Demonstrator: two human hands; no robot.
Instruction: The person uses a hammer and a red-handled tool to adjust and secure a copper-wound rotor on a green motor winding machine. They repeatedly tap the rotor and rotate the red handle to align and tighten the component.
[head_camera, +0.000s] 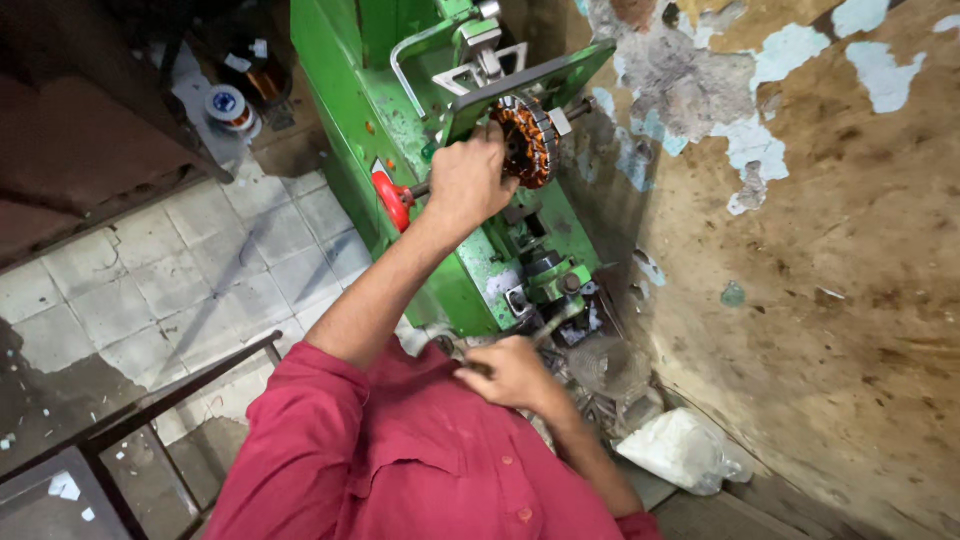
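left hand (470, 180) fingers closed on copper-wound stator (527, 140), mounted on green winding machine (400, 120), spindle axis running crosswise | right hand (512, 372) farther off, gripping crank handle (555, 322) low down

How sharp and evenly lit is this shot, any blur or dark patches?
Head view: mostly sharp; the left hand at the copper-wound stator is crisp, the right hand slightly soft. Top-left corner falls into deep shadow; the peeling wall is brightly lit; wide-angle tilt skews the green machine.

white plastic bag (680, 450) on floor, by wall
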